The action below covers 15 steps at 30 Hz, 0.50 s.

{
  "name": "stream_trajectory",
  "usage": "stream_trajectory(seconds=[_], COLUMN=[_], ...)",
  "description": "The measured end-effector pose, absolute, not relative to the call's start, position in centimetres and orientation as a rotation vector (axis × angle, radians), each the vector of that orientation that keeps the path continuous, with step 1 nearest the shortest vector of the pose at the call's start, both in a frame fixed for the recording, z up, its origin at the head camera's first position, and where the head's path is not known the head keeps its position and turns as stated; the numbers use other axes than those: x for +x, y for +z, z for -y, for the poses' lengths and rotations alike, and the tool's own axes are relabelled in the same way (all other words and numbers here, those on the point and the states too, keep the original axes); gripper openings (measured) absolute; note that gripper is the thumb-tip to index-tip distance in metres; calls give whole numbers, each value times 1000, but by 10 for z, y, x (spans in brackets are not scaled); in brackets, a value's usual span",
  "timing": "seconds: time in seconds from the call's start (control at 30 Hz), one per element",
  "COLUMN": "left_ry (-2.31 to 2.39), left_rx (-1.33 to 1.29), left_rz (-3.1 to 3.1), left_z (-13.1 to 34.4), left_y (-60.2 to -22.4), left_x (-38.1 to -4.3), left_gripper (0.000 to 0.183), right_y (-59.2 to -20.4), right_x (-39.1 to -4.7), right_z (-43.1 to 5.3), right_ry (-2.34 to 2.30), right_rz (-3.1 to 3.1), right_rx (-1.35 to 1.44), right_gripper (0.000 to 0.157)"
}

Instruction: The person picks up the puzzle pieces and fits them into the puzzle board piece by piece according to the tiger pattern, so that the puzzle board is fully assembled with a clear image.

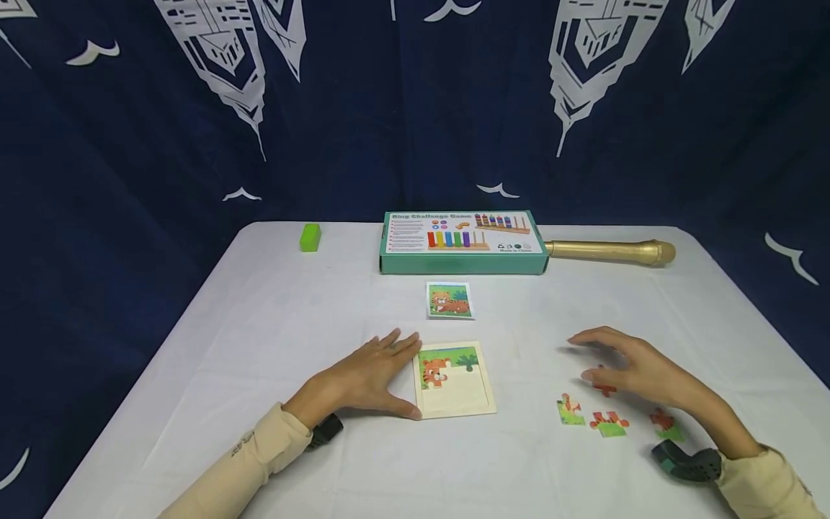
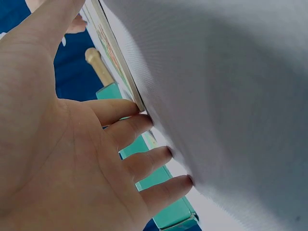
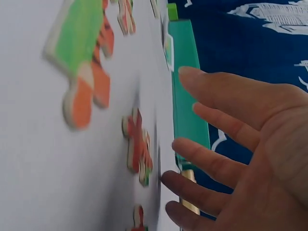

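A square wooden puzzle board (image 1: 455, 398) lies flat on the cloth, with joined pieces of a tiger's head (image 1: 434, 372) and a green tree strip across its top. My left hand (image 1: 371, 376) rests at the board's left side, thumb at the lower corner and fingertips at the upper one, fingers extended. Over the loose puzzle pieces on the right hovers my right hand (image 1: 642, 369), fingers spread and nothing held. Below it lie a green-and-orange piece (image 1: 570, 412), a second piece (image 1: 609, 425), a third (image 1: 666, 425) and a red one (image 1: 606, 391) partly hidden by the thumb.
Behind the board lies a small tiger picture card (image 1: 450, 301). Farther back sits a teal ring game box (image 1: 463, 263), with a gold microphone-like rod (image 1: 609, 251) to its right. A green block (image 1: 310, 238) stands at the back left of the white-covered table (image 1: 259, 310).
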<state>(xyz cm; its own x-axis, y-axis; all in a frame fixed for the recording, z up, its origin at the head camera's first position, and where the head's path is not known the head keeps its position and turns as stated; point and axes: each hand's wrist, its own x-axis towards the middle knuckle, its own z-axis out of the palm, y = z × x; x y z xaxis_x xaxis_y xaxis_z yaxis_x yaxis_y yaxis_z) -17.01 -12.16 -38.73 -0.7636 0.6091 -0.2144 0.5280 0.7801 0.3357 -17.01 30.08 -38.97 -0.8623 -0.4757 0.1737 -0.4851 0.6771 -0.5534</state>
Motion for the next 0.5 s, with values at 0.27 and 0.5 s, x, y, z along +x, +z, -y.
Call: stream_trajectory(seconds=[0.27,0.5], left_ry=[363,373], left_rx=[879,877], left_rz=[-2665,-2664], left_z=[120,121], left_y=[-386,-387], left_x=[-171,-171], left_gripper=[107,108], right_y=[-394,-396], right_x=[-170,-168], right_z=[-323,-331], right_ry=[957,904], right_rz=[2872,2983], right_rx=[798,680], right_gripper=[48,47])
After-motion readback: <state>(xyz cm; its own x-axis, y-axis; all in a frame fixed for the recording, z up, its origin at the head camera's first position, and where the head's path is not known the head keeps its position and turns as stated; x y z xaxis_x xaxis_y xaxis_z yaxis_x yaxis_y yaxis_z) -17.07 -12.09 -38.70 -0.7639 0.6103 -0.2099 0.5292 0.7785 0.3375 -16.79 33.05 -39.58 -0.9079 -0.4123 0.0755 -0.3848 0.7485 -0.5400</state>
